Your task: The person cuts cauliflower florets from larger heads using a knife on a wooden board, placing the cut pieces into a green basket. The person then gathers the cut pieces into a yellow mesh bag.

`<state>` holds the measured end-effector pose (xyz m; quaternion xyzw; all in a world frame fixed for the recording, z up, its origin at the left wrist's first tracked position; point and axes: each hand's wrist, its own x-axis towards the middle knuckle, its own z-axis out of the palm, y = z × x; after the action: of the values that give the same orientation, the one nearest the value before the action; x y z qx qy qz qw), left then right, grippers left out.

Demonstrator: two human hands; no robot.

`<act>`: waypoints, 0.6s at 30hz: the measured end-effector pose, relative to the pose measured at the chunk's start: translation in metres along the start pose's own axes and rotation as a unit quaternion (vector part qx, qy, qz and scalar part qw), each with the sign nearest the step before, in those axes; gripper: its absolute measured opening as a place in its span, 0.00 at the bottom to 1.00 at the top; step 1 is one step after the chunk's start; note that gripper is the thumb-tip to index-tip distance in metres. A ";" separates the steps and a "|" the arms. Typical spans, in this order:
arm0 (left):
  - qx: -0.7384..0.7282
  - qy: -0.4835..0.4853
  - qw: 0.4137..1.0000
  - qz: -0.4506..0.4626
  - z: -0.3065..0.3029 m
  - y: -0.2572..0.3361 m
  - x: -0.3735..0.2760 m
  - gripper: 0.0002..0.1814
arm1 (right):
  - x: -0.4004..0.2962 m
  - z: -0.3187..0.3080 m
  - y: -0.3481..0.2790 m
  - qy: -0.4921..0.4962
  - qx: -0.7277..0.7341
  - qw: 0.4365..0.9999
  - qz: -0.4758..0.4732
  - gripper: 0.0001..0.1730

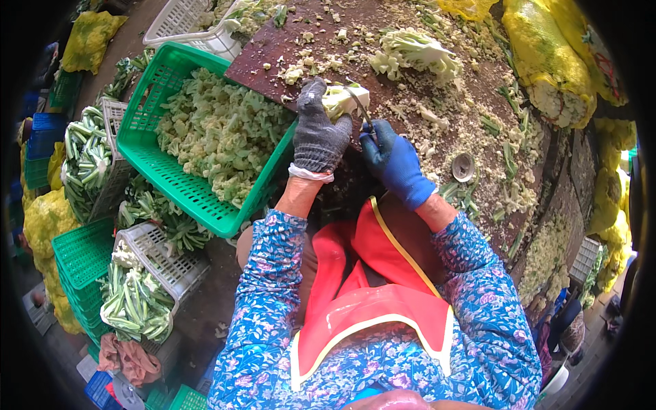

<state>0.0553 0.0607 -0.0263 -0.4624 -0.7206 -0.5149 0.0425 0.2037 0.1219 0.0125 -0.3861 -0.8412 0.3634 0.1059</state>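
My left hand, in a grey knitted glove, grips a piece of cauliflower stem at the near edge of the brown work table. My right hand, in a blue glove, holds a knife with a narrow, curved blade that lies against the piece. Just left of my hands stands a green plastic crate, heaped with cut cauliflower florets. A larger, partly trimmed cauliflower lies on the table beyond my right hand, among loose crumbs and scraps.
A small round metal cup sits on the table to the right. Yellow mesh sacks of cauliflower lie at the back right. White crates of stems and leaves and stacked green crates stand at the left. A person's legs show at the lower right.
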 end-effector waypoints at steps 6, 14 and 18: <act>0.005 -0.007 1.000 -0.012 -0.001 0.001 0.000 0.38 | -0.002 0.009 0.008 0.046 -0.017 0.997 -0.059 0.11; 0.059 0.012 0.998 0.013 0.004 0.007 -0.003 0.36 | 0.017 0.005 0.014 -0.011 -0.088 0.994 -0.071 0.09; 0.064 0.021 0.998 0.019 0.008 0.000 -0.002 0.35 | 0.018 -0.004 0.015 -0.033 -0.084 0.993 -0.078 0.08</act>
<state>0.0600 0.0655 -0.0314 -0.4617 -0.7423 -0.4758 0.0969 0.2015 0.1435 0.0030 -0.3142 -0.8993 0.2951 0.0733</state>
